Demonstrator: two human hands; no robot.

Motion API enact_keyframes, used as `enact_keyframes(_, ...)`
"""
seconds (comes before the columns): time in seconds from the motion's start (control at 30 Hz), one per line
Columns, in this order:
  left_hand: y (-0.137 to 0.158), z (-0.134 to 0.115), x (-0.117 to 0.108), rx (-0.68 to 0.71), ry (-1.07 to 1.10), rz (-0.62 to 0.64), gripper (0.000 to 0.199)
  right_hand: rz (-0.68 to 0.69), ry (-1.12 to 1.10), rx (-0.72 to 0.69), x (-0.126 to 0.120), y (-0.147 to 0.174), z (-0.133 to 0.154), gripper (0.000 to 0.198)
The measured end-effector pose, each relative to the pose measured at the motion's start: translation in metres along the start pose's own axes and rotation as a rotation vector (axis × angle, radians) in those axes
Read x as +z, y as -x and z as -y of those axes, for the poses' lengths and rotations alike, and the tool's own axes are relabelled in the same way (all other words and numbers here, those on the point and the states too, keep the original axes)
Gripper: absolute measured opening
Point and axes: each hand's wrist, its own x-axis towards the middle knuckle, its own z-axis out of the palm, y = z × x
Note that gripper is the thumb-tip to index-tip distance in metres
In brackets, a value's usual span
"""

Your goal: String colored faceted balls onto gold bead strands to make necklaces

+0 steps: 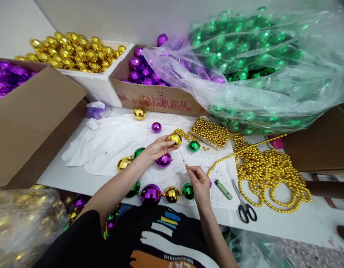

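My left hand (160, 147) grips a gold faceted ball (175, 139) above the white cloth. A thin string (182, 156) runs from that ball down to a small gold bead (186, 165) at the fingertips of my right hand (199, 182), which are pinched together on the string by the bead. Below lies a strand of large faceted balls, with a purple ball (151, 194), a gold ball (172, 194) and a green ball (188, 191) along the table edge. Another purple ball (163, 159) rests under my left hand. A loose green ball (193, 146) sits to the right.
A tray of small gold beads (210, 132) stands behind my hands. To the right are a green lighter (223, 190), scissors (244, 208) and piled gold bead chain (269, 178). Cardboard boxes (160, 97), a white box of gold balls (99, 87) and a bag of green balls (252, 89) line the back.
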Motion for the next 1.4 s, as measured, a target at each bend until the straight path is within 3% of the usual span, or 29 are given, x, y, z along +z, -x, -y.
enact_keyframes(0.3, 0.005, -0.003, 0.002, -0.011, -0.01, -0.081, 0.017, 0.03, 0.047, -0.05, 0.006, 0.001, 0.011, 0.018)
enact_keyframes(0.47, 0.003, -0.006, 0.005, -0.022, -0.037, -0.166, 0.005, -0.047, 0.217, -0.195, 0.013, 0.004, 0.033, 0.016)
enact_keyframes(0.6, -0.002, -0.012, 0.009, -0.041, -0.04, -0.254, 0.009, -0.168, 0.238, -0.272, 0.019, -0.004, 0.045, 0.018)
enact_keyframes(0.7, -0.001, -0.018, 0.012, 0.017, -0.057, -0.277, 0.018, -0.169, 0.193, -0.269, 0.022, -0.013, 0.043, 0.016)
enact_keyframes(0.9, 0.009, -0.033, 0.019, 0.181, -0.174, -0.195, 0.033, -0.051, 0.062, -0.155, 0.025, -0.021, 0.031, 0.017)
enact_keyframes(1.1, 0.014, -0.03, 0.023, 0.132, -0.231, -0.063, 0.043, 0.003, -0.097, -0.017, 0.029, -0.022, 0.031, 0.02)
enact_keyframes(1.27, 0.018, -0.021, 0.027, 0.073, -0.34, 0.046, 0.043, -0.008, -0.156, 0.015, 0.034, -0.028, 0.037, 0.023)
enact_keyframes(1.4, 0.014, -0.027, 0.027, 0.113, -0.445, 0.088, 0.05, -0.032, -0.263, 0.057, 0.028, -0.032, 0.034, 0.024)
